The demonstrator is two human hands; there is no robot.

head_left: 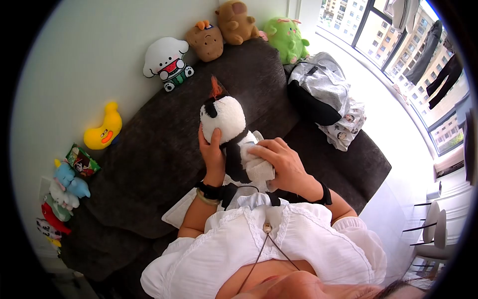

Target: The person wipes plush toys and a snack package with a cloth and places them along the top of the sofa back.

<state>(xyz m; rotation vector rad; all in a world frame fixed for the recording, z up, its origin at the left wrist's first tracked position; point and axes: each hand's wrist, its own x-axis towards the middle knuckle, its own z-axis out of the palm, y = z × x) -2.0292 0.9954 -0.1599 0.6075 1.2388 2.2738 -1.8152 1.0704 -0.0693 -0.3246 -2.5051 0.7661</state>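
A black-and-white panda plush toy (230,118) with a reddish-orange tuft on its head is held upright before my chest, its face turned to the left. My left hand (214,155) grips it at the head and neck, thumb over the white fur. In my right hand (285,162) is a folded white cloth (259,168), pressed against the panda's back. The fingers curl over the cloth, and part of the panda's lower body is hidden behind it and the hands.
A dark grey sofa (154,144) spreads around me. Along its back stand a white dog plush (169,62), brown plushes (238,22), a green plush (286,40) and a yellow plush (103,130). Grey and black clothing (318,87) lies at the right, near the windows.
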